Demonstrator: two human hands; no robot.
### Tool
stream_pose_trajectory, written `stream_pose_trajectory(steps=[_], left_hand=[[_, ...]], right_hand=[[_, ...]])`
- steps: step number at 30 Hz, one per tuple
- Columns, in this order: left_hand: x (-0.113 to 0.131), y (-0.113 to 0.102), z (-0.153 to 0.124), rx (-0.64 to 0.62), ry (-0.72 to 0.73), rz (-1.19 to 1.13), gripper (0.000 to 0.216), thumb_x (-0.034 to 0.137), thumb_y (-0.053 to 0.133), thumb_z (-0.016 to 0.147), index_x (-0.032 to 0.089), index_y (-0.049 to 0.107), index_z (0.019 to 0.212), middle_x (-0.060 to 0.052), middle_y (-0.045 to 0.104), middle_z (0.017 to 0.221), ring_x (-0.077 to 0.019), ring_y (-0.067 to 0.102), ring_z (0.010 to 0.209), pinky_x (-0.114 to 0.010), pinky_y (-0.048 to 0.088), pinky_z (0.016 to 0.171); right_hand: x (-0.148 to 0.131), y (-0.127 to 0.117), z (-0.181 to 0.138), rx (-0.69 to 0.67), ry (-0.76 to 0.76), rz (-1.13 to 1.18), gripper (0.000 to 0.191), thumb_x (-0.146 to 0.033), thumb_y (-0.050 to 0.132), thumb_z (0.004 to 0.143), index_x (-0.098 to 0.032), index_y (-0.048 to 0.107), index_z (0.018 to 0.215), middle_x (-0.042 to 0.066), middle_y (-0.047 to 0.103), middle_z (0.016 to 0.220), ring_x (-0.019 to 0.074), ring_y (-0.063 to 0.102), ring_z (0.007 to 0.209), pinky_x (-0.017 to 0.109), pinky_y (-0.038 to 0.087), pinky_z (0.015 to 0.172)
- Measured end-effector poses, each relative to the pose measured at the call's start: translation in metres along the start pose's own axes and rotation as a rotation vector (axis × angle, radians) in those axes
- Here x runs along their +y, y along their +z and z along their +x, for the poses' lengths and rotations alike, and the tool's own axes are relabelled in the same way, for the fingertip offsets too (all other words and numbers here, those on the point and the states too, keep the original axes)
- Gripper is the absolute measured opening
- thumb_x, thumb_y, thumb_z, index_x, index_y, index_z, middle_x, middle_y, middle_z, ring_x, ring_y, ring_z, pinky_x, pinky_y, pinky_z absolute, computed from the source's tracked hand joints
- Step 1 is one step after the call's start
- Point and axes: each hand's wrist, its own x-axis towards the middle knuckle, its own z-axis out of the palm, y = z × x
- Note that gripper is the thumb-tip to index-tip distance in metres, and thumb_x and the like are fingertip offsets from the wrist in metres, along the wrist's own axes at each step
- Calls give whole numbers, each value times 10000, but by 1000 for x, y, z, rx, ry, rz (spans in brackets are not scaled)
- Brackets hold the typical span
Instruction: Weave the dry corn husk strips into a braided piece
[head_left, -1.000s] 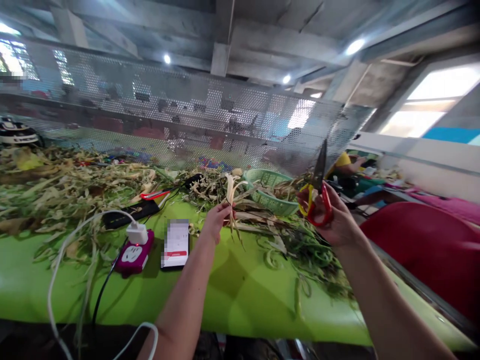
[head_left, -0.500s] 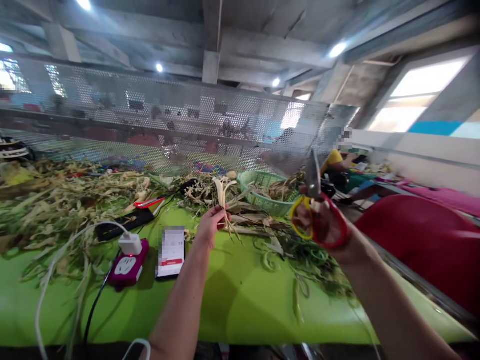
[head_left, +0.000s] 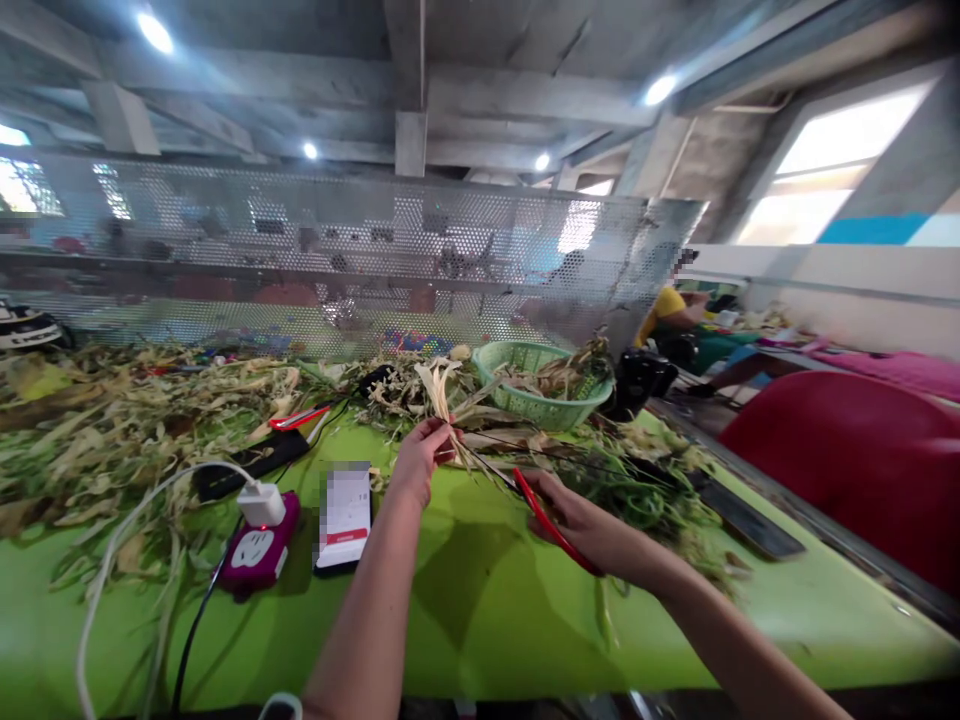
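**Head view.** Nearest the wearer, the green surface (head_left: 480, 610) is lying mostly bare up to its front edge, and this strip is offering the widest open room for both forearms. To the left, a purple power strip (head_left: 251, 550) with a white charger (head_left: 260, 503) is sitting just beside a phone (head_left: 343, 515), close to the left forearm; a sideways sweep of that arm would probably knock them. Further in, the left hand (head_left: 416, 465) is pinching the stalk end of a dried husk bundle (head_left: 442, 385), its grip fully closed and the leaves fanning upward above the surface. The right hand (head_left: 592, 530) is wrapping the red handles of the scissors (head_left: 536, 505), grip closed around them, with the blades pointing at the bundle's base; how far the blades are parted cannot be told. The tips are lying near the left fingers, so a hurried snip or a slipping stalk could nick them. Loose green and dry trimmings (head_left: 645, 490) are crowding the right side towards the surface's edge, narrowing room there. Beyond, a green basket (head_left: 540, 405) is holding more husks, a leaf heap (head_left: 112, 420) is filling the left, and a perforated screen (head_left: 337, 250) is closing the far edge.
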Motion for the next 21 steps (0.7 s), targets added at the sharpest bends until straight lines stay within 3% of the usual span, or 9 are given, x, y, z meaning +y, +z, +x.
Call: stream_pose_trajectory(steps=[9, 14, 21], left_hand=[[2, 2, -3, 0, 1, 3, 342, 305, 768, 625, 157, 660, 915, -44, 707, 782, -103, 641, 654, -189, 457, 574], [-1, 0, -1, 0, 8, -3, 328, 307, 763, 632, 164, 653, 906, -44, 708, 798, -105, 646, 671, -186, 456, 568], [-2, 2, -1, -11, 5, 2, 324, 300, 766, 632, 169, 637, 898, -26, 699, 814, -120, 664, 685, -198, 470, 574]], right_hand=[[19, 7, 6, 94, 69, -222, 471, -482, 494, 874, -243, 442, 1276, 101, 551, 1242, 252, 534, 1119, 392, 412, 980], [20, 7, 11, 120, 79, -241, 424, -470, 494, 868, -235, 469, 1219, 104, 572, 1195, 258, 544, 1083, 410, 424, 958], [21, 14, 21, 184, 34, -188, 352, -426, 473, 895, -220, 467, 1180, 90, 608, 1104, 225, 574, 966, 328, 450, 863]])
